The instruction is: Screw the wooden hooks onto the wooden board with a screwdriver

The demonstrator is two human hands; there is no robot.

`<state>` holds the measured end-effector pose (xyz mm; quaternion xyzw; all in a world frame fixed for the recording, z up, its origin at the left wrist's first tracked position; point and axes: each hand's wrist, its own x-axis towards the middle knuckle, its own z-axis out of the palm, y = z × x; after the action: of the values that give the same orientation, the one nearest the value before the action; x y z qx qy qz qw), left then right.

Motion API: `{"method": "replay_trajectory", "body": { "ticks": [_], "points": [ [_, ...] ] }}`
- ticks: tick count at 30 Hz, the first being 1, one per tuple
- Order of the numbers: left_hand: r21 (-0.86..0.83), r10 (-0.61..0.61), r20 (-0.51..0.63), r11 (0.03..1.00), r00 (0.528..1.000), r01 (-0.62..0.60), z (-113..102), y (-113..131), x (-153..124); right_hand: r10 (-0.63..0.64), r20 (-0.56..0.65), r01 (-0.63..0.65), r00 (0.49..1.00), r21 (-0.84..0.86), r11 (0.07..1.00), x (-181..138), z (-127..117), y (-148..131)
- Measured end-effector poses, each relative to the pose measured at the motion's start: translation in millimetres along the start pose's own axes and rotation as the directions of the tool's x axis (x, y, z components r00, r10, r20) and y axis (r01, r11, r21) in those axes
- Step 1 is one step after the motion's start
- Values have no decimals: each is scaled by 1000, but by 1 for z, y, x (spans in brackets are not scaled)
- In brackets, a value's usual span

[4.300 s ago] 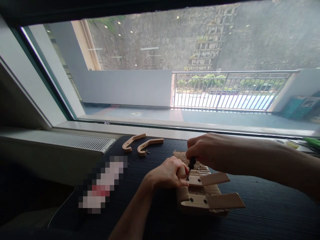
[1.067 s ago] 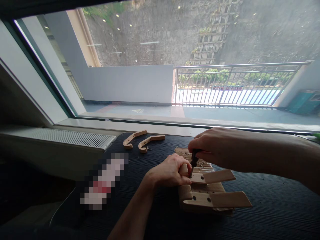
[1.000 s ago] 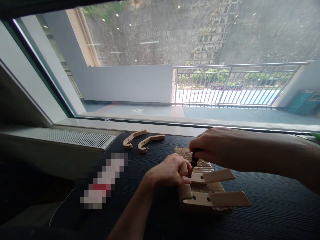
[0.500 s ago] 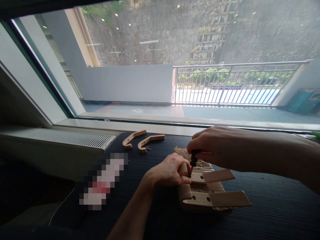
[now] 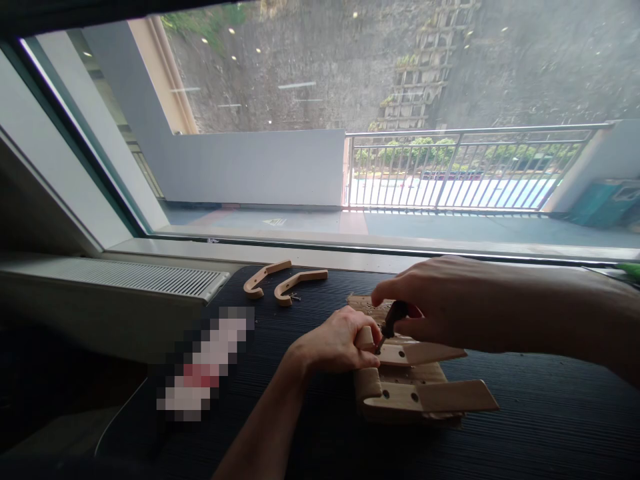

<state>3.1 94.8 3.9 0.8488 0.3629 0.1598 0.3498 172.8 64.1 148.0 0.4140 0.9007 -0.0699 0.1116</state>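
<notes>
1. My right hand [image 5: 445,307] grips the screwdriver [image 5: 391,319], tip on the upper hook [image 5: 425,351].
2. My left hand [image 5: 335,343] clamps that hook's curved end on the board [image 5: 404,376].
3. Two spare hooks [image 5: 280,283] lie well apart on the table [image 5: 550,413], near the window [image 5: 350,133].

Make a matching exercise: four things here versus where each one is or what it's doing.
1. screwdriver
2. left hand
3. loose hooks
4. near hook

a. lying on the board, untouched
b. gripped in the right hand
c. on the table, far side
d. gripping the far hook's curved end

Pairs: 1-b, 2-d, 3-c, 4-a.
</notes>
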Motion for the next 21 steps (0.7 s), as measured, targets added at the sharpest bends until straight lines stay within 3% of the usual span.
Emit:
{"method": "replay_trajectory", "body": {
  "ticks": [6,14,21],
  "points": [
    [6,-11,17,1000,1000,11,-1,0,0,14,64,-15,998,12,1000,0,-7,-8],
    [47,13,12,999,1000,-13,0,-1,1,-46,-3,46,999,28,999,5,10,14],
    [26,-51,10,998,999,51,1,1,0,-83,-60,83,995,10,996,5,12,19]
  ]
}}
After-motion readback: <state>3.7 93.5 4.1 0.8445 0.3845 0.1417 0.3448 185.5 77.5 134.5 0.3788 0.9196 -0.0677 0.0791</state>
